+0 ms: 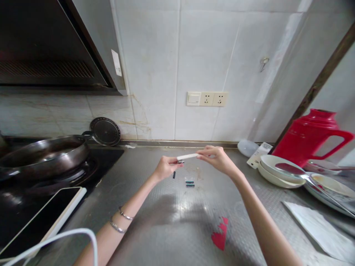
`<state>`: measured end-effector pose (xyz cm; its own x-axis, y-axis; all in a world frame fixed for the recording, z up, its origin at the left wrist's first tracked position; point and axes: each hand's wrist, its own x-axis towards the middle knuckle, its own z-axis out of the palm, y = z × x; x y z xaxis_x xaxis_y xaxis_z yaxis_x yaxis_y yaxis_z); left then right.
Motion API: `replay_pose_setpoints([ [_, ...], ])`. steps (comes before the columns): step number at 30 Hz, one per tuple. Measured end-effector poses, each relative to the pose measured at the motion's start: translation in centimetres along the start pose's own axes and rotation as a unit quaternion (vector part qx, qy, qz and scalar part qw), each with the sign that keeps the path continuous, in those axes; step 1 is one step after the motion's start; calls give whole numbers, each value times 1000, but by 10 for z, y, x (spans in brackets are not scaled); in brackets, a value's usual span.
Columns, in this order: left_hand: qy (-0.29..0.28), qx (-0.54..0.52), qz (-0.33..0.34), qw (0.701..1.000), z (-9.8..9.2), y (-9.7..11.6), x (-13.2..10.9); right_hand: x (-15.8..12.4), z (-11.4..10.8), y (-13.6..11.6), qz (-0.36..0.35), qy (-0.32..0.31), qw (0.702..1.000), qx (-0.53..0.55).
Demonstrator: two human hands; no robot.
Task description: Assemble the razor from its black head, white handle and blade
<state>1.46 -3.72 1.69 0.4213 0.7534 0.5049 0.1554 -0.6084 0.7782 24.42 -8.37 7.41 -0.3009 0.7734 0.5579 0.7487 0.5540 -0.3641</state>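
Note:
Over the steel counter, both my hands hold one slim white stick-like object, level, with a dark metal end at the left. My left hand pinches that dark end. My right hand pinches the white right end. Below them on the counter lie two small dark batteries side by side. A third small dark piece stands just under my left hand. Two thin bangles circle my left wrist.
A wok sits on the black stove at left, a tablet and white cable in front. At right are stacked bowls, a spoon, plates, a red thermos and paper. Red scraps lie on the counter. Wall sockets.

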Motion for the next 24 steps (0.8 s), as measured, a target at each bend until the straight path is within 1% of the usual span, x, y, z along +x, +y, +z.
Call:
replay_pose_setpoints([
  [2, 1, -9, -6, 1000, 0, 0, 0, 0, 0, 2, 10, 16, 1000, -2],
  [3, 1, -13, -8, 1000, 0, 0, 0, 0, 0, 3, 11, 14, 1000, 7],
  [7, 7, -15, -17, 1000, -1, 0, 1, 0, 1, 5, 4, -21, 999, 45],
  [12, 4, -41, -26, 999, -2, 1, 1, 0, 2, 11, 25, 11, 999, 34],
  [17, 6, -40, -35, 999, -4, 0, 2, 0, 1, 12, 10, -22, 997, 70],
  [21, 18, -56, -37, 998, -6, 1, 2, 0, 0, 10, 31, 5, 997, 64],
  [24, 15, -50, -37, 998, -8, 2, 3, 0, 0, 8, 20, -4, 996, 86],
])
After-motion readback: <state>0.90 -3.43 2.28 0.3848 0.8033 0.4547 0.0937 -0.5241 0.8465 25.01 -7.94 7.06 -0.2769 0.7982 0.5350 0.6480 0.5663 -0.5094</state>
